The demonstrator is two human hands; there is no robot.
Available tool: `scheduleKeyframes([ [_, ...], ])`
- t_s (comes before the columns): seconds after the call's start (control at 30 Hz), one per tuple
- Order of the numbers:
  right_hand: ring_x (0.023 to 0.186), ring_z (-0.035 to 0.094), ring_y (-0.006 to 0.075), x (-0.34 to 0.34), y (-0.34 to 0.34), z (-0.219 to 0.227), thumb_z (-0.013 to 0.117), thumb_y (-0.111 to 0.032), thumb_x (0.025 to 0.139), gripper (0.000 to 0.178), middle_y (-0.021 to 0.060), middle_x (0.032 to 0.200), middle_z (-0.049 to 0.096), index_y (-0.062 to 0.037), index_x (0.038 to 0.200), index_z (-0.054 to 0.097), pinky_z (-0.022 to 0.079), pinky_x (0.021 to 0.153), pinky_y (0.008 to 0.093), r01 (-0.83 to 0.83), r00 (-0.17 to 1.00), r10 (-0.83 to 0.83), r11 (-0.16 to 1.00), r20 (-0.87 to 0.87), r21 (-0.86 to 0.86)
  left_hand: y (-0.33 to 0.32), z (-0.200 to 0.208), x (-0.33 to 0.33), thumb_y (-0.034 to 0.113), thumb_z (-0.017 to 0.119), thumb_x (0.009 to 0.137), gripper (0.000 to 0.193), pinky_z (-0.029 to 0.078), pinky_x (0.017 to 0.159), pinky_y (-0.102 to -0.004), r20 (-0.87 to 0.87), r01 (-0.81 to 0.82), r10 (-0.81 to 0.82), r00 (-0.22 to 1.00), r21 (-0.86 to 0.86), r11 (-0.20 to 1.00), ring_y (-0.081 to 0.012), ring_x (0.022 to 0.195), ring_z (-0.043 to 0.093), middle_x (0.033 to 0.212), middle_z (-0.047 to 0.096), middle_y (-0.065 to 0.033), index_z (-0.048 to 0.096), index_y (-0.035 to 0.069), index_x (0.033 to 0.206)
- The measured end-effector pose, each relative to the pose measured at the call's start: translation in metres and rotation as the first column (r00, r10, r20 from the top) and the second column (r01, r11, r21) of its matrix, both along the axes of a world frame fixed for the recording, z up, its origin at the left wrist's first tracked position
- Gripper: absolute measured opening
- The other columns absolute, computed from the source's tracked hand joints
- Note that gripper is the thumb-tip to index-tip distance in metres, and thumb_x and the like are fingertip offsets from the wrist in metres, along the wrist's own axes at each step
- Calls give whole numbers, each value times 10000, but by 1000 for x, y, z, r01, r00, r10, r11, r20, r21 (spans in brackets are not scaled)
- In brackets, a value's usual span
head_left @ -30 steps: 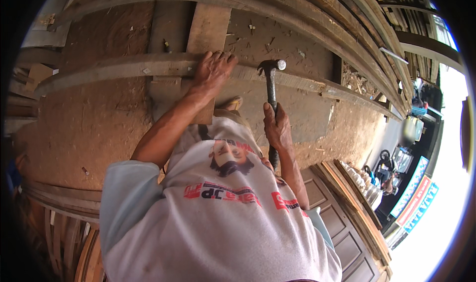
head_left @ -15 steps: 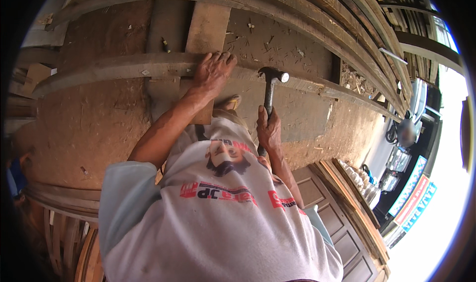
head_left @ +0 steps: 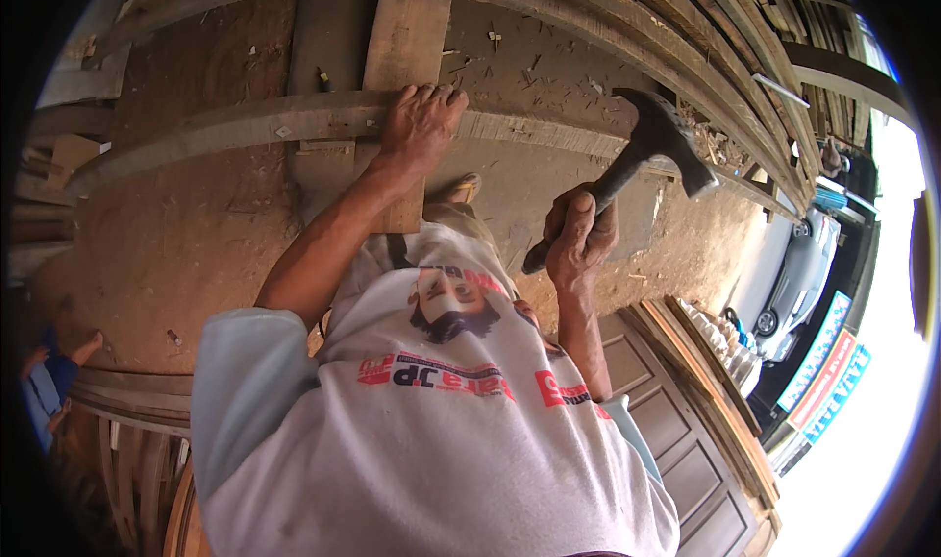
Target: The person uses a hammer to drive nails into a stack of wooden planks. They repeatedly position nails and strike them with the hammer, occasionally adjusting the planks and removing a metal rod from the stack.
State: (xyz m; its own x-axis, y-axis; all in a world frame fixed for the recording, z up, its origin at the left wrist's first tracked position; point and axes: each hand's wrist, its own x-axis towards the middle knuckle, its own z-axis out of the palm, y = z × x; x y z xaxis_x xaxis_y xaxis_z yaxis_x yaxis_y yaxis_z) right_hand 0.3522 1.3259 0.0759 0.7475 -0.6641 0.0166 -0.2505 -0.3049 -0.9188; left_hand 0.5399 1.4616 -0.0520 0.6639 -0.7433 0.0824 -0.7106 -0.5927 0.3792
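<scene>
A long wooden beam point(head_left: 245, 131) runs across in front of me, over a wider board point(head_left: 407, 43) that lies crosswise. My left hand point(head_left: 421, 131) is closed over the beam's top edge where the two cross, with the knuckles bent. To the right, my right hand point(head_left: 583, 239) grips a claw hammer point(head_left: 676, 141) by its dark handle. The hammer is raised clear of the beam, its metal head large and tilted up to the right. Whether a nail stands under my left fingers cannot be made out.
Long timbers point(head_left: 529, 8) are stacked along the far side and right. Wood scraps litter the ground point(head_left: 549, 57). A brown panelled door point(head_left: 647, 400) leans at lower right among planks. Part of another person in blue point(head_left: 54, 381) shows at far left. A car point(head_left: 799, 273) stands outside.
My right hand has lifted the hammer up and to the right, away from the beam. My left hand keeps its place on the beam. Outside, a rider has gone and a car shows.
</scene>
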Motion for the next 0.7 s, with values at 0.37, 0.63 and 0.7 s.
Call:
scheduleKeyframes([
  [0.37, 496, 508, 113, -28, -21, -54, 571, -571, 1046, 546, 13, 613, 503, -49, 894, 521, 420, 450, 316, -76, 824, 90, 996, -560, 48, -1, -11, -1, 79, 696, 832, 485, 470, 1033, -428, 79, 8, -4, 997, -51, 999, -273, 1218, 646, 1328, 676, -107, 607, 83, 1309],
  [0.63, 488, 448, 76, -2, 8, 17, 583, -567, 1046, 514, -20, 629, 497, -66, 944, 533, 364, 438, 248, 2, 999, 1, 998, -42, 62, 1, -2, 1, 67, 699, 817, 463, 474, 1009, -419, 32, 16, -15, 999, -42, 999, -269, 1201, 653, 1271, 697, -104, 613, 78, 1272],
  [0.7, 494, 454, 76, 10, 8, 18, 577, -547, 1054, 498, -10, 630, 507, -62, 949, 538, 369, 441, 251, -17, 984, 14, 1000, 175, 13, 1, -5, 2, 82, 707, 821, 465, 473, 1009, -422, 42, 17, -17, 999, -17, 1000, -270, 1205, 651, 1276, 695, -104, 612, 80, 1276],
])
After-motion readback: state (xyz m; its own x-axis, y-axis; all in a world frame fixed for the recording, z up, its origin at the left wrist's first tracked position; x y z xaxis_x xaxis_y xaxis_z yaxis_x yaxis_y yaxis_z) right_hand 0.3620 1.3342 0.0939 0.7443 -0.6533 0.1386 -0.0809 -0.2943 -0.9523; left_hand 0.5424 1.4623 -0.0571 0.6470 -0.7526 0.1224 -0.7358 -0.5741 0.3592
